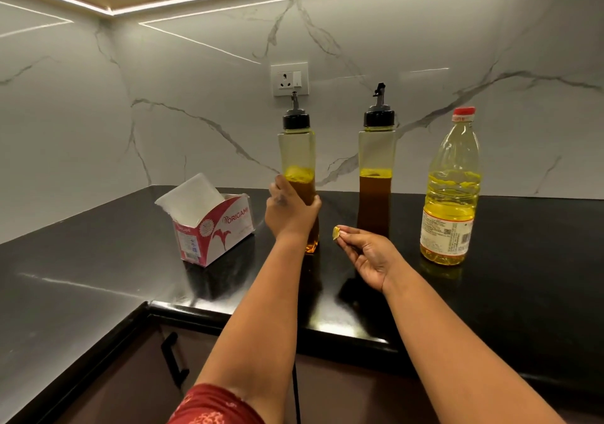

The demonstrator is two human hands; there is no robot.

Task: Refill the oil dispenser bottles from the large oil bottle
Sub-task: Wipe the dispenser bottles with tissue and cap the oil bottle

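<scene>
Left hand (291, 209) grips the left dispenser bottle (297, 175); right fingers (351, 239) pinch a yellow scrap (336, 232). One-handed, oily bottle could slip, toppling onto worktop (98, 260).

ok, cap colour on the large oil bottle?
Red cap, clearest in the head view.

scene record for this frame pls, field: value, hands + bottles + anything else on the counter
left hand: grips left dispenser bottle low on its body
right hand: pinches small yellow scrap
right dispenser bottle: upright, untouched, about half full, cap on
large oil bottle: upright at right, red cap on, partly full
tissue box: open, left of the bottles
counter: black, glossy
</scene>
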